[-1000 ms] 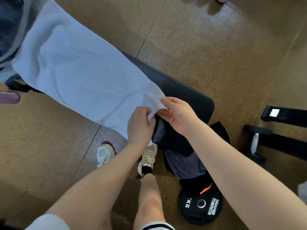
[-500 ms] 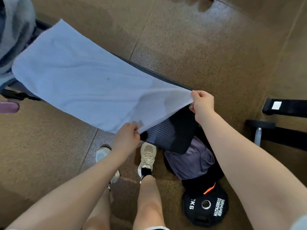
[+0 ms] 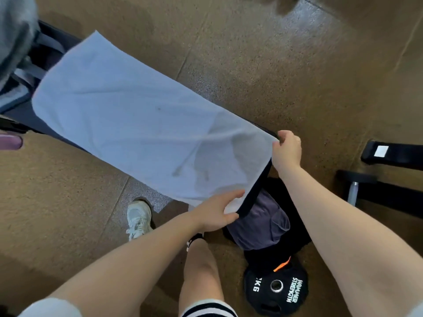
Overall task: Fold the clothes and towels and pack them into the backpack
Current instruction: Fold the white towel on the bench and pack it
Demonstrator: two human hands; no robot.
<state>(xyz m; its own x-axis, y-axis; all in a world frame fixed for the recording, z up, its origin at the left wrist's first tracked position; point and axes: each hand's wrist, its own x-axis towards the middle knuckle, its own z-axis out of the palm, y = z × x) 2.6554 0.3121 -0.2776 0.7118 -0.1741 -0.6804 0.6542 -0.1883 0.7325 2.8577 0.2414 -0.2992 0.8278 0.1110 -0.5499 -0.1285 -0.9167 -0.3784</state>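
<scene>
A long pale blue towel (image 3: 128,124) lies stretched along a black padded bench (image 3: 254,197). My left hand (image 3: 215,213) pinches the towel's near-left corner at the bench end. My right hand (image 3: 287,149) grips the near-right corner, so the near edge is taut between both hands. A black backpack (image 3: 295,245) sits on the floor under the bench end, with a folded grey-purple garment (image 3: 261,227) showing in its opening. More grey and striped clothes (image 3: 16,42) are piled at the far left end of the bench.
A black Hammer Strength weight plate (image 3: 277,291) lies on the floor just in front of the backpack. A dumbbell (image 3: 353,188) and black equipment feet (image 3: 393,154) stand at the right. My white shoes (image 3: 138,218) are on the brown rubber floor below the bench.
My hands were close together on one corner of the towel; they have moved apart, the right hand going right and up, spreading the near edge flat across the bench end.
</scene>
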